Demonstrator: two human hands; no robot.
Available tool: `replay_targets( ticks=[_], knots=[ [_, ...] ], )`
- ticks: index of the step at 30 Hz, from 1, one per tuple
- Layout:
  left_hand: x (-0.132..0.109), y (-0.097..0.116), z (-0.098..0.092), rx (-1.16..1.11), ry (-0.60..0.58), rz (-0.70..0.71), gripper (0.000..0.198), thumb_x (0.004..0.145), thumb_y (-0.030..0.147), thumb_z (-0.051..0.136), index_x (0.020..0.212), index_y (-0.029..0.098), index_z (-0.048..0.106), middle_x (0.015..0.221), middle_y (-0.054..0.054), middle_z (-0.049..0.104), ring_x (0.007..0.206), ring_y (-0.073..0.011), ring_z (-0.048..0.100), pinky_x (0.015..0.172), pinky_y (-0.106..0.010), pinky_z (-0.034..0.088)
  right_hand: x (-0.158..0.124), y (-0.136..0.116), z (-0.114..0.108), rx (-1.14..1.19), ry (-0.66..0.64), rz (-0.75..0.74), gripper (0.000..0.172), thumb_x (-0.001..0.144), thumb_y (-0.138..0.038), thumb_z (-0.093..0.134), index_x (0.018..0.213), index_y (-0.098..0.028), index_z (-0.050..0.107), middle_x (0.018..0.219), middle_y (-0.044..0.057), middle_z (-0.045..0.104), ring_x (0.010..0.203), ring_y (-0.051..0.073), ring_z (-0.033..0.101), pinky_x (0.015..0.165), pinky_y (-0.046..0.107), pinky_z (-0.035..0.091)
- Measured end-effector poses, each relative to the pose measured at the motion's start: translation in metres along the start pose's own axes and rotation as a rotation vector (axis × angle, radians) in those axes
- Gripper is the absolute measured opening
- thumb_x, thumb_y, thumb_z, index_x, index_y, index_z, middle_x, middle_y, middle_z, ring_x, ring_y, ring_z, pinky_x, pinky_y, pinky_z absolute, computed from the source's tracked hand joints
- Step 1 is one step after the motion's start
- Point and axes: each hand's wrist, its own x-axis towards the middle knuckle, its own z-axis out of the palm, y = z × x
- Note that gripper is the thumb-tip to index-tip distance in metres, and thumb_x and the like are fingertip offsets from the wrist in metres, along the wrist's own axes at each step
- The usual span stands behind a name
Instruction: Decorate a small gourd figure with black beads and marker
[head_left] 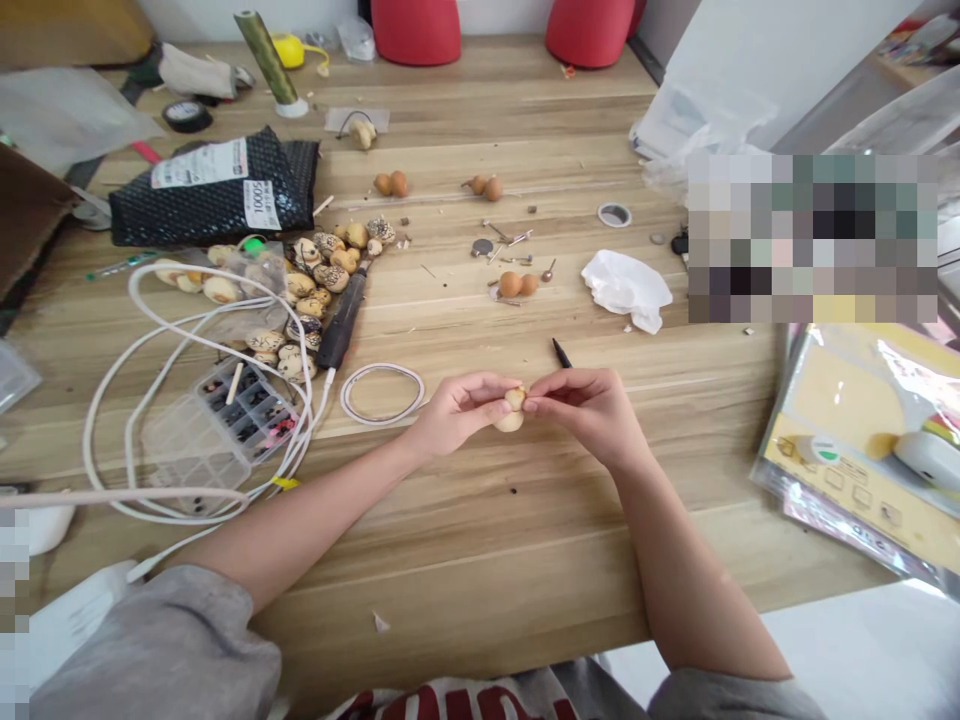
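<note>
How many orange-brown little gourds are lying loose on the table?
3 orange-brown gourds: the left far one, the right far one, and a nearer one beside the crumpled white tissue. Others may be hidden in the painted pile.

The left hand (457, 412) and right hand (589, 408) meet over the middle of the counter (480, 540), nearer its front edge, and hold a gourd (512, 412) between them. A cable coil (382, 392) lies just left of them. Farther left sits a box (217, 425), with a gourd pile (322, 285) behind it and a bag (214, 190) behind that. A tissue (628, 288) lies behind the right hand, and packets (862, 450) lie at the right edge.
</note>
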Motion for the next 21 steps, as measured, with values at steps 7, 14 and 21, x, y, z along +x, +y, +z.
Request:
replay_targets(
  ticks=[7, 14, 21],
  knots=[
    [0.002, -0.002, 0.002, -0.106, 0.045, -0.015, 0.031, 0.067, 0.029, 0.078, 0.094, 0.017, 0.07, 0.094, -0.005, 0.073, 0.084, -0.0144, 0.066, 0.076, -0.026, 0.05, -0.004, 0.004, 0.008, -0.147, 0.114, -0.135, 0.01, 0.069, -0.027, 0.074, 0.073, -0.018, 0.071, 0.073, 0.003, 0.073, 0.066, 0.015, 0.067, 0.063, 0.027, 0.056],
    [0.002, -0.003, 0.002, -0.139, 0.113, -0.044, 0.032, 0.067, 0.028, 0.077, 0.095, 0.016, 0.068, 0.093, -0.005, 0.072, 0.08, -0.0129, 0.066, 0.067, -0.021, 0.05, -0.006, 0.005, 0.014, -0.603, 0.169, -0.574, 0.012, 0.083, -0.015, 0.056, 0.08, -0.019, 0.067, 0.075, 0.004, 0.071, 0.068, 0.014, 0.065, 0.065, 0.026, 0.053],
    [0.002, -0.002, 0.003, -0.129, 0.117, -0.058, 0.031, 0.066, 0.029, 0.078, 0.092, 0.015, 0.069, 0.089, -0.004, 0.072, 0.076, -0.0121, 0.065, 0.067, -0.022, 0.05, -0.006, 0.007, 0.011, -0.672, 0.169, -0.574, 0.011, 0.084, -0.016, 0.055, 0.078, -0.019, 0.064, 0.072, 0.003, 0.068, 0.065, 0.013, 0.063, 0.062, 0.024, 0.051]
  ],
)
